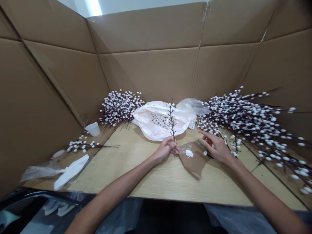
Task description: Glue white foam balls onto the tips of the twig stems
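Observation:
My left hand is closed around the lower end of a thin brown artificial berry stem. The stem stands upright, with a few white berries on its twigs. Just right of that hand lies a brown sheet bearing a white blob. Over the sheet's right edge hovers my right hand, index finger and thumb apart, the other fingers curled. Below its thumb a small white bit shows beside a short dark stick. Behind the stem, an open white plastic bag contains many loose white berries.
Bunches of white-berried stems lie at the back left and along the right. On the left are a white cup, a single berry stem and a white wrapper. Cardboard walls enclose the table.

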Available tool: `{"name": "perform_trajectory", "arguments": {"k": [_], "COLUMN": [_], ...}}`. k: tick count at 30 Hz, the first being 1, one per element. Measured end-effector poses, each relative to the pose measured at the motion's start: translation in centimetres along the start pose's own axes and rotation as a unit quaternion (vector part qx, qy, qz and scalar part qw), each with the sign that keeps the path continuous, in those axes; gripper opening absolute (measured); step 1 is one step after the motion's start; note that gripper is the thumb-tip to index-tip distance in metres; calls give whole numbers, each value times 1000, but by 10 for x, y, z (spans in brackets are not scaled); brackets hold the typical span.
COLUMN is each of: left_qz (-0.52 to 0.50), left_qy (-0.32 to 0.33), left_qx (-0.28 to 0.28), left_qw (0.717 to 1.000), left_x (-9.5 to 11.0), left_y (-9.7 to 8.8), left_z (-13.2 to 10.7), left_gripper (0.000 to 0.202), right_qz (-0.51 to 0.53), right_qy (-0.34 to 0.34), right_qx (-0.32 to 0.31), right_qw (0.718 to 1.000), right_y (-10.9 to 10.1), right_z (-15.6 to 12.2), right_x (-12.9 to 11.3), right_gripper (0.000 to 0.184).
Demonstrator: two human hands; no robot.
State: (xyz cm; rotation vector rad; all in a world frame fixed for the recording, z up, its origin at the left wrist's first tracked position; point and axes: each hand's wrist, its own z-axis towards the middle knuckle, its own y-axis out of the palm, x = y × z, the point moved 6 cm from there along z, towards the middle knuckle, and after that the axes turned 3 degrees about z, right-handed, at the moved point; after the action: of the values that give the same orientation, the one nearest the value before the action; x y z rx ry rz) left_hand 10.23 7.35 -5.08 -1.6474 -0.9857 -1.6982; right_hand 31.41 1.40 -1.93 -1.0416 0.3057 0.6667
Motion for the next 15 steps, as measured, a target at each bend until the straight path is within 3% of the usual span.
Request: {"name": "perform_trajectory", "arguments": {"k": [15], "left_qz": [-2], "left_qy": [11], "left_qx": [-11], "left_qw": [1000], "left_x": [-3], "left_y": [-2], "left_z": [2], "left_gripper": [22], "right_qz": [15], "right_qy": [47], "right_qx": [23], "right_qw": [999], "right_y": [-2], "right_z": [3], "right_x": [1], "right_gripper": [45]}}
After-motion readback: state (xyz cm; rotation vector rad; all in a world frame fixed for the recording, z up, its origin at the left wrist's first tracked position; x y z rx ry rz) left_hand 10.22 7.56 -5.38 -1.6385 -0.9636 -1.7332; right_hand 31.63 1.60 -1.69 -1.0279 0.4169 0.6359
